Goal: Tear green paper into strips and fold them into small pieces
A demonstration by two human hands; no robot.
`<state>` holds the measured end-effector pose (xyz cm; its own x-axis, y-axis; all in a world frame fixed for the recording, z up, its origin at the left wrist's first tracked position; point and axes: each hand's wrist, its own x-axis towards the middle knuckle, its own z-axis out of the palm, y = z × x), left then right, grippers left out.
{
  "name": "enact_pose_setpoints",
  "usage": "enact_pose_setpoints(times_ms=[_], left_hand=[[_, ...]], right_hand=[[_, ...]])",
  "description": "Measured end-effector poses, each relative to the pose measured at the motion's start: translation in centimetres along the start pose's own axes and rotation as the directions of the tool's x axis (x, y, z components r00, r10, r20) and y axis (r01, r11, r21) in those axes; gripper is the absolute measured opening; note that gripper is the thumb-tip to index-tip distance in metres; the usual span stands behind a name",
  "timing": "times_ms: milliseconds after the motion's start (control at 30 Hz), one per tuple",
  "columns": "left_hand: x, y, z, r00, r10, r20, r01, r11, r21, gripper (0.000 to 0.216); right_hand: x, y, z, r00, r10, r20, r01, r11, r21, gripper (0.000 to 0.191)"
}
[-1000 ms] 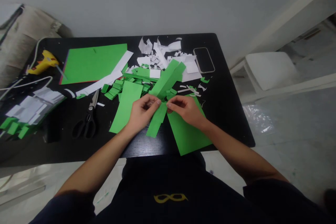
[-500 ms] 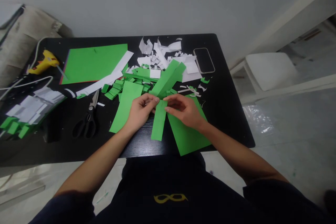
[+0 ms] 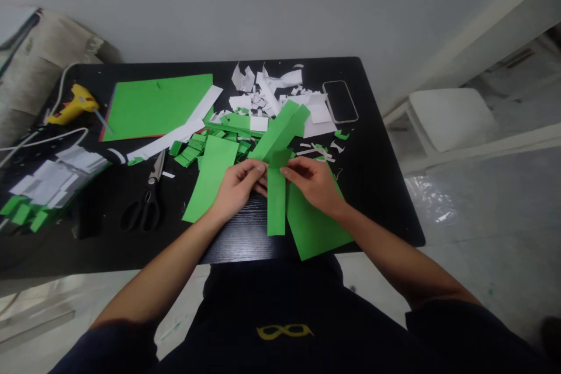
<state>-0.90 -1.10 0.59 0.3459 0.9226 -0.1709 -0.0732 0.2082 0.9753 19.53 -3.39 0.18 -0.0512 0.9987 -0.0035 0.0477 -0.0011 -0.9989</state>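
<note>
A long green paper strip (image 3: pixel 276 204) is pinched between my two hands, with a crease across it at finger height. My left hand (image 3: pixel 240 186) grips its left edge between thumb and fingers. On the other edge, my right hand (image 3: pixel 312 182) pinches with thumb and forefinger. The strip's lower part hangs straight toward the table's front edge. Beyond my fingers, wider green strips (image 3: pixel 280 125) lie over the scraps. A green sheet (image 3: pixel 313 228) lies partly under my right hand, and a green paper piece (image 3: pixel 213 175) rests left of my left hand.
Black scissors (image 3: pixel 149 198) lie to the left, near a white-and-green paper bundle (image 3: pixel 56 172). A yellow glue gun (image 3: pixel 74 106) sits at the far left beside green sheets (image 3: pixel 158 105). White scraps (image 3: pixel 267 85) and a phone (image 3: pixel 340 101) are at the back.
The strip's lower part has swung right and now hangs straighter. My right hand has shifted slightly right along with it; my left hand stays almost in place.
</note>
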Motion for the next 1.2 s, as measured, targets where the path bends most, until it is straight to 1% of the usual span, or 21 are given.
enact_pose_setpoints(times_ms=[67, 133, 300, 433, 500, 667, 733, 833, 933, 1033, 1100, 1200], left_hand=[[-0.03, -0.13, 0.0, 1.0, 0.018, 0.009, -0.018, 1.0, 0.004, 0.03], [-0.03, -0.3, -0.04, 0.999, 0.044, 0.009, -0.044, 0.999, 0.009, 0.025], [-0.1, -0.62, 0.01, 0.995, 0.101, 0.001, -0.101, 0.995, -0.028, 0.03], [-0.16, -0.7, 0.22, 0.99, 0.138, -0.006, -0.138, 0.99, 0.013, 0.03], [-0.11, -0.76, 0.28, 0.987, 0.157, -0.026, -0.156, 0.987, 0.031, 0.03], [0.06, -0.91, 0.22, 0.981, 0.167, -0.099, -0.165, 0.986, 0.032, 0.032], [0.07, -0.87, 0.22, 0.98, 0.166, -0.113, -0.163, 0.986, 0.031, 0.032], [-0.02, -0.66, 0.33, 0.98, 0.164, -0.113, -0.163, 0.986, 0.022, 0.033], [-0.17, -0.42, 0.46, 0.977, 0.187, -0.1, -0.186, 0.982, 0.022, 0.029], [-0.33, -0.32, 0.44, 0.973, 0.223, -0.065, -0.217, 0.972, 0.086, 0.02], [-0.41, -0.35, 0.35, 0.969, 0.239, -0.057, -0.229, 0.963, 0.145, 0.016], [-0.43, -0.48, 0.22, 0.961, 0.266, -0.075, -0.247, 0.948, 0.199, 0.018]], right_hand=[[0.11, 0.01, -0.05, 0.999, 0.024, -0.027, -0.024, 1.0, 0.007, 0.027], [0.2, 0.05, -0.07, 0.999, 0.041, -0.027, -0.04, 0.999, 0.03, 0.031], [0.39, 0.42, -0.05, 0.997, 0.041, -0.059, -0.038, 0.998, 0.051, 0.035], [0.53, 0.59, -0.07, 0.995, 0.058, -0.08, -0.05, 0.994, 0.095, 0.04], [0.52, 0.51, -0.05, 0.996, 0.075, -0.056, -0.068, 0.99, 0.125, 0.041], [0.3, 0.32, 0.09, 0.991, 0.123, 0.055, -0.131, 0.98, 0.153, 0.039], [0.25, 0.34, 0.13, 0.989, 0.129, 0.068, -0.138, 0.979, 0.152, 0.038], [0.26, 0.37, 0.12, 0.99, 0.126, 0.067, -0.135, 0.98, 0.147, 0.038], [0.29, 0.24, 0.09, 0.991, 0.128, 0.039, -0.133, 0.979, 0.156, 0.043], [0.24, -0.02, 0.12, 0.994, 0.11, -0.012, -0.106, 0.98, 0.171, 0.048], [0.15, -0.22, 0.16, 0.997, 0.074, -0.029, -0.069, 0.986, 0.15, 0.046], [-0.03, -0.41, 0.23, 1.0, 0.024, -0.018, -0.022, 0.995, 0.101, 0.039]])
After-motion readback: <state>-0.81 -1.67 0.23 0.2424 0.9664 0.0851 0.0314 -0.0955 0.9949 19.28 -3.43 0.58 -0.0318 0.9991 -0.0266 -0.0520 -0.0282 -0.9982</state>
